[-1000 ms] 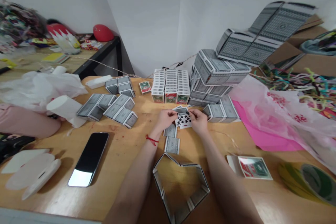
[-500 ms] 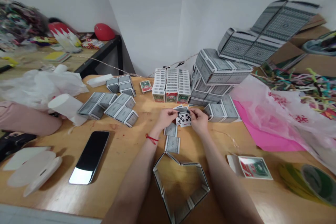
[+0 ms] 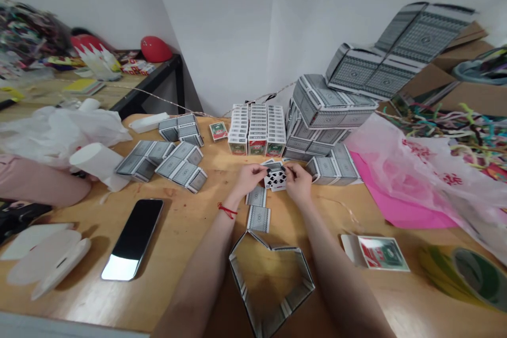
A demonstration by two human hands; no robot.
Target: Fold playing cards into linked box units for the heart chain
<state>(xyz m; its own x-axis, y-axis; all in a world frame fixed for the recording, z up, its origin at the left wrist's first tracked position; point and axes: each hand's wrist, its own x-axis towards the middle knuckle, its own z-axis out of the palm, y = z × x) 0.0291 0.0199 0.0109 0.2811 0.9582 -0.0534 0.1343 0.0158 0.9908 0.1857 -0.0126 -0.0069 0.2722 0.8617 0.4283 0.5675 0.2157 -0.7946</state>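
Observation:
Between my hands is a playing card (image 3: 275, 179) with black spades on its face; a grey patterned strip shows along its top edge. My left hand (image 3: 252, 178), with a red string on the wrist, pinches its upper left corner. The upper right corner is pinched by my right hand (image 3: 298, 179). Other white cards peek out behind it. Toward me lie two patterned pieces, a nearer one (image 3: 259, 219) and a farther one (image 3: 256, 197). Between my forearms stands a heart-shaped frame (image 3: 299, 253) made of cards.
Rows of card boxes (image 3: 257, 129) stand at the back, beside a tall stack of card blocks (image 3: 336, 103). Smaller card blocks (image 3: 182, 166) and a phone (image 3: 133, 237) lie on the left. An opened card box (image 3: 382, 253), pink paper (image 3: 388, 200) and yellow tape (image 3: 439, 272) are on the right.
Both hands keep their pinch on the card with hardly any movement. The whole view has shifted slightly, so things appear a little farther left.

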